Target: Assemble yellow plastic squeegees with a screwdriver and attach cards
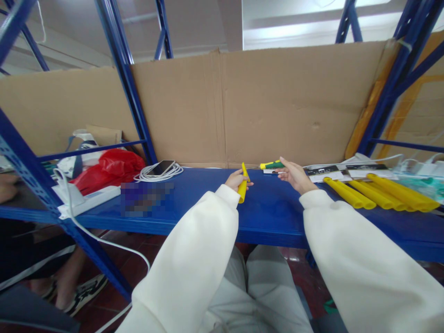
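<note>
My left hand (236,179) is closed around a yellow tube (243,185), held upright and slightly tilted above the blue shelf. In my right hand (290,175) is a screwdriver (272,165) with a green and yellow handle. Its thin shaft points left toward the upper part of the tube; whether the tip touches it I cannot tell. Below the screwdriver handle lies a small white and dark item (269,171), partly hidden by my right hand.
Several yellow tubes (381,192) lie at the right beside black and white cards (325,173). A phone (161,168) rests on a coiled white cable (176,170) at the left, near a power strip (97,200) and a red bag (111,169). Cardboard (277,106) stands behind. Another person's leg (71,282) shows at left.
</note>
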A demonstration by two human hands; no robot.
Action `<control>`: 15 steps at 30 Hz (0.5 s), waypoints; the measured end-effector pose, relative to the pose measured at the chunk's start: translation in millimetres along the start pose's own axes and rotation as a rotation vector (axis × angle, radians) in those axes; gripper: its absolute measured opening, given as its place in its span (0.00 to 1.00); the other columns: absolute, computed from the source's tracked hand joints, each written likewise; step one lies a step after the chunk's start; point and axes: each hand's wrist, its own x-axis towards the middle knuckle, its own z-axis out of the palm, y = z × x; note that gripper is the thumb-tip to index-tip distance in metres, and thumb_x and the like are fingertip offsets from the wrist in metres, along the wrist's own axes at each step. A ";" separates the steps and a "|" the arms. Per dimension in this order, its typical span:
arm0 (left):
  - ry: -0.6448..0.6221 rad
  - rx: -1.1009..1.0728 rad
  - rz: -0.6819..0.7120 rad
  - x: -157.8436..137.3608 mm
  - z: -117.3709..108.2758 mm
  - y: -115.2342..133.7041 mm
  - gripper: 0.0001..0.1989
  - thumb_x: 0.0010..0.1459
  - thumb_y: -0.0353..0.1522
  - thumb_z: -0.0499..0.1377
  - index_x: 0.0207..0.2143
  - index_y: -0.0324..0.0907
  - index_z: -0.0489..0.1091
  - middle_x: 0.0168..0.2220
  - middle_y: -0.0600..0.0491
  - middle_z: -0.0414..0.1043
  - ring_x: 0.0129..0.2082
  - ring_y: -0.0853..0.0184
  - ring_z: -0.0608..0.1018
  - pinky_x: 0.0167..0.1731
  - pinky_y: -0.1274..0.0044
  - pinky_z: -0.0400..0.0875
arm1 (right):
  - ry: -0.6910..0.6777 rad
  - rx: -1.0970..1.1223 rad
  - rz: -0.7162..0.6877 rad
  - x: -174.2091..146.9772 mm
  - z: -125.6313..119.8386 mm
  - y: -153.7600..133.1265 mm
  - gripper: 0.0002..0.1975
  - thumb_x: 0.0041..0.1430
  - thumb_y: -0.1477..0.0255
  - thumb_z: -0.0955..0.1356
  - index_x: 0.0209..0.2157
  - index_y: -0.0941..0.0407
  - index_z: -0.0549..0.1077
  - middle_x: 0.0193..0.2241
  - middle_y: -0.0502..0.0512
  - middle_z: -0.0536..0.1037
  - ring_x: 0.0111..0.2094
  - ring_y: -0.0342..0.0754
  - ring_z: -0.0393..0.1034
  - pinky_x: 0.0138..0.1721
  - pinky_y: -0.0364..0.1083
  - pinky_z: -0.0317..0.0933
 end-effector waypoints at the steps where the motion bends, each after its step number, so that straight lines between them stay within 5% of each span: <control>1: 0.011 -0.012 0.004 -0.4 0.5 0.1 0.36 0.58 0.18 0.53 0.68 0.46 0.52 0.43 0.45 0.74 0.25 0.69 0.79 0.18 0.83 0.65 | 0.005 -0.002 0.011 -0.8 0.6 -0.5 0.13 0.61 0.63 0.72 0.29 0.57 0.69 0.19 0.52 0.78 0.13 0.39 0.68 0.14 0.35 0.60; 15: 0.134 -0.109 0.073 -0.4 1.4 0.8 0.37 0.57 0.17 0.53 0.67 0.48 0.54 0.47 0.46 0.73 0.26 0.70 0.81 0.17 0.84 0.63 | 0.076 -0.089 0.071 -1.1 -2.5 1.5 0.11 0.65 0.69 0.68 0.28 0.58 0.69 0.14 0.51 0.74 0.14 0.41 0.69 0.14 0.36 0.60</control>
